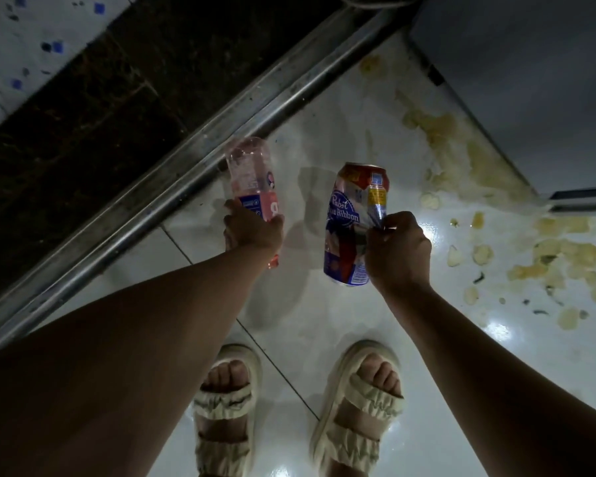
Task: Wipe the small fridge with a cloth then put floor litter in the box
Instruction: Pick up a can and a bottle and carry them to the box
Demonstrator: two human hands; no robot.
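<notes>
- Litter stage under way, by the look of it: left hand (253,227) wrapped around the middle of a clear pink plastic bottle (252,187), right hand (398,251) pinching the dented side of a crumpled beer can (353,225), both lifted clear above the white tiled floor (289,321).
- Still to collect: a wide scatter of pale crisps (561,256) and dark scraps on the floor, at right, running along the foot of a grey cabinet.
- Probably the small fridge (530,80), that grey cabinet at upper right; cut off by the frame, wiped or not impossible to judge.
- No cloth and no box anywhere in view; drop-off point unknown.
- Dim light and glare patches on the tiles; bottle label mostly unreadable, cap end hidden behind the left wrist.
- Below, two feet in cream strapped sandals (358,407), beside a metal door track (186,173).
</notes>
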